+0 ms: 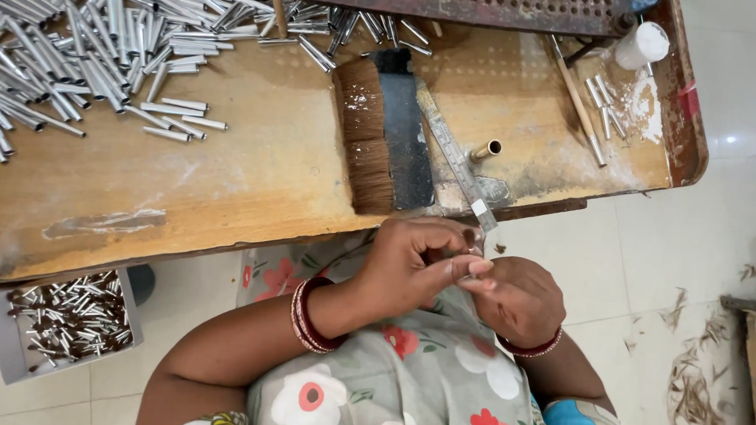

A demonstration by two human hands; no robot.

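Observation:
My left hand (pixel 414 266) and my right hand (pixel 522 299) meet over my lap, just below the front edge of the wooden work board (pixel 224 179). The left fingers pinch a small silvery metal piece (pixel 460 262), mostly hidden by the fingers. My right hand is curled, and its thumb and fingertips press against the same spot. Both wrists wear red bangles. The near end of a steel ruler (pixel 454 152) hangs over the board edge right above the hands.
A big heap of silver metal tubes (pixel 77 33) covers the board's left. A brush (pixel 369 134), a brass tube (pixel 486 149), a wooden stick (pixel 578 102) and a white cup (pixel 642 43) lie further right. A grey tray of small metal parts (pixel 66 317) sits on the floor.

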